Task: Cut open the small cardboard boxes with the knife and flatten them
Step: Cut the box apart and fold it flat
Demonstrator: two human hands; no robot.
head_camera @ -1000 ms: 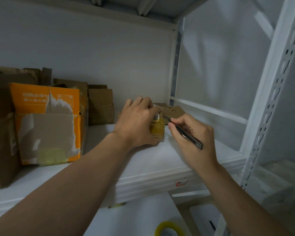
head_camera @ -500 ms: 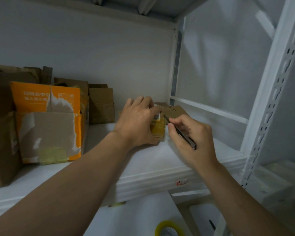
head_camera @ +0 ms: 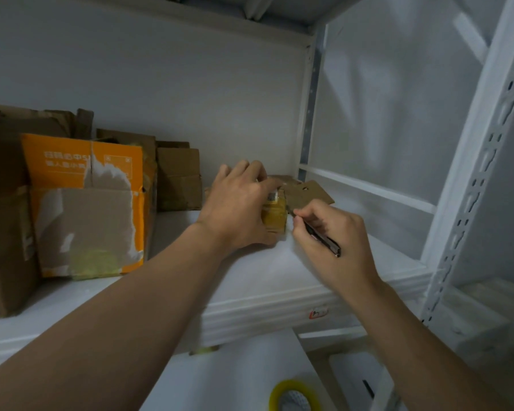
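**A:** Where's the box being cut?

**B:** The small box sits on the shelf, well to the right of the orange carton and on the same board. The left hand is curled over its top, gripping it and holding it down.

**A:** And the blade?

**B:** The right hand, farther from the orange carton than the box, pinches the knife like a pen, fingers curled near its front end. The tip is at the box's yellow-taped face. The fingers hide it, so I cannot tell whether it has bitten in.

**A:** How to cut it well?

**B:** I'd say a shallow blade along the tape seam, drawn away from the holding fingers. Press the box firmly so it can't skid toward the orange carton.

**A:** Main risk?

**B:** Probably a slip into the left hand. The box is small, so grip and blade sit close together. Short strokes seem safer than one long pull.

**A:** Then?

**B:** Fold it flat. A flattened cardboard piece already lies just behind the box, on the side away from the orange carton.
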